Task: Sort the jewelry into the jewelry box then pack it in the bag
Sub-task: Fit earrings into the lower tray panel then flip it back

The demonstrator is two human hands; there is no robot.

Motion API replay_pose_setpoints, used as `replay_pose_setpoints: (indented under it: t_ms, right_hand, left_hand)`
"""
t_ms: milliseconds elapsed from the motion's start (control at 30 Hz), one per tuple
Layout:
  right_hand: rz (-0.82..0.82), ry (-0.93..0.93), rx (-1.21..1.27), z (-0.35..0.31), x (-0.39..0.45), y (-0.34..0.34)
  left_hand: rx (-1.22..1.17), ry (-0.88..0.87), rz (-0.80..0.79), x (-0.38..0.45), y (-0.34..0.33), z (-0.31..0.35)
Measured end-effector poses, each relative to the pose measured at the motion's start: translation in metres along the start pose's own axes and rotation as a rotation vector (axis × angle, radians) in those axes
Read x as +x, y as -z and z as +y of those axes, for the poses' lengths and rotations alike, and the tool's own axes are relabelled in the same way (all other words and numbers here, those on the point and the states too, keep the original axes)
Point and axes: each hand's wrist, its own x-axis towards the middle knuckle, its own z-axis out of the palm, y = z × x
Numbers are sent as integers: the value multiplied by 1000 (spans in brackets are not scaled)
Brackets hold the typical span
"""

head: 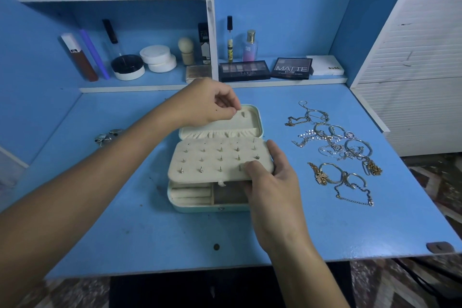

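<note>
**Two hands at an open jewelry box, jewelry heap lying to its right**

Two bare hands work over a blue desk (100, 220). At far left, a small silver-toned piece (108, 135) lies by the desk's left edge, partly behind the left forearm; its kind cannot be told. The left hand (208, 104) hovers over the raised lid (250, 120) of the jewelry box (212, 204), fingers curled with thumb and fingertips drawn together as in a pinch; whether anything is held there cannot be told.

The box sits mid-desk, open. Its cream earring panel (215, 160), studded with rows of small posts, is tilted up above the lower compartments. The right hand (268, 182) grips the panel's right front corner, thumb on top, fingers wrapped round the edge.

Right of the box, apart from it, lies a loose heap of jewelry (335, 145): chains, bangles and rings in gold and silver tones, tangled together. Behind, a shelf (160, 82) carries cosmetics and eyeshadow palettes (243, 70).
</note>
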Motion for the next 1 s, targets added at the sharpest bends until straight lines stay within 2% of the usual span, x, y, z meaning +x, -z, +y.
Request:
replay_pose_setpoints:
  t_ms: [500,1000]
  right_hand:
    - [9,-9,-1,3,2,1]
    - [3,-11,26,4,4,3]
  left_hand:
    - [32,-40,-218,-7,-7,18]
    - [78,-56,-276,-10,-12,27]
